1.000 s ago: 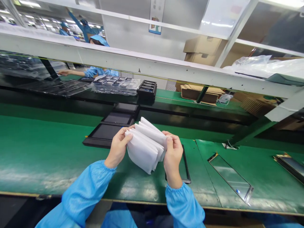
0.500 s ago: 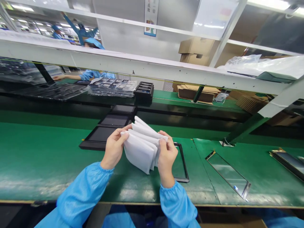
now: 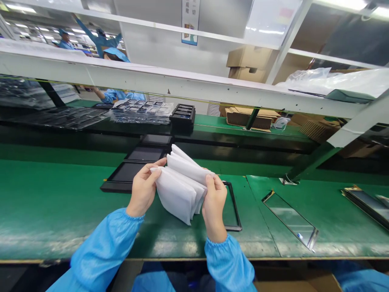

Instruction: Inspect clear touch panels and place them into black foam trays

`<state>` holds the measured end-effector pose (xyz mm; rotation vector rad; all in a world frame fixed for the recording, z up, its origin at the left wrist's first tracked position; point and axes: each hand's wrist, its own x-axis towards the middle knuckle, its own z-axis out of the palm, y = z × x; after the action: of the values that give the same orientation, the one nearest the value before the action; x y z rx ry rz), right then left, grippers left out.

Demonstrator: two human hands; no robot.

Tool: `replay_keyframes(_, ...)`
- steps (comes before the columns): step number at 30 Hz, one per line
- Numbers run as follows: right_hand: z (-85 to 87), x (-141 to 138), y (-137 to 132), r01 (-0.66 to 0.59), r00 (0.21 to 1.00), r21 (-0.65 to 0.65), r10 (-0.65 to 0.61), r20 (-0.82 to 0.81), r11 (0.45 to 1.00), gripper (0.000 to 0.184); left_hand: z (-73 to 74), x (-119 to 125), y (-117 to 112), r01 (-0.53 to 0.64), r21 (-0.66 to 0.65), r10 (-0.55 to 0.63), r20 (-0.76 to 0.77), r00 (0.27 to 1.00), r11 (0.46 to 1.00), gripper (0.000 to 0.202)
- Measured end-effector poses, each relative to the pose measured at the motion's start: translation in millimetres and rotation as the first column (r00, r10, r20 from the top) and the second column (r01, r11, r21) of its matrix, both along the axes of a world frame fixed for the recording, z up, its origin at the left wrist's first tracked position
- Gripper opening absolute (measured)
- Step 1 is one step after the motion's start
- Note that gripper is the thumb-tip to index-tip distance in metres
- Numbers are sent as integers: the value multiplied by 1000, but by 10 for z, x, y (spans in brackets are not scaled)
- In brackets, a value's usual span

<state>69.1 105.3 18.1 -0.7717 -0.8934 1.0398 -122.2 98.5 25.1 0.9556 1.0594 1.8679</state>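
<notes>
Between my two hands I hold a bundle of white sleeves (image 3: 178,194), soft and paper-like, fanned into several layers above the green bench. My left hand (image 3: 144,188) pinches the bundle's left edge, thumb in front. On the other side, my right hand (image 3: 215,202) grips the right edge, its thumb on the front layers. What the sleeves contain, if anything, is hidden. Partly behind my right hand lies a black rectangular frame (image 3: 235,209) on the bench. Behind my left hand, a row of black-framed panels (image 3: 133,170) stretches toward the back.
A glass panel with a thin dark border (image 3: 290,219) lies to the right. A stack of panels (image 3: 366,205) sits at the far right. On the raised back ledge are plastic-wrapped trays (image 3: 142,111), black trays (image 3: 182,115) and cardboard dividers (image 3: 251,117). A slanted post (image 3: 322,156) rises at right.
The sleeves' rear layers have spread a little further from the front ones, and my right thumb has shifted slightly. Across the bench, a co-worker's arm has moved. The view has shifted slightly.
</notes>
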Motion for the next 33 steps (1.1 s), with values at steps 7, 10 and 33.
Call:
replay_keyframes(7, -238, 52, -74, 4, 1000, 129, -6, 19, 992, 34, -86, -32, 28, 14, -22, -14, 9, 1000, 1000, 25)
replay_keyframes(10, -240, 25, -81, 17, 1000, 137, -20, 20, 990, 21, -65, -27, 26, 19, -23, -18, 4, 1000, 1000, 23)
replay_keyframes(33, -126, 51, -50, 55, 996, 176, -67, 59, 983, 15, 141, -10, 100, -2, 4, 2, 58, 998, 1000, 18)
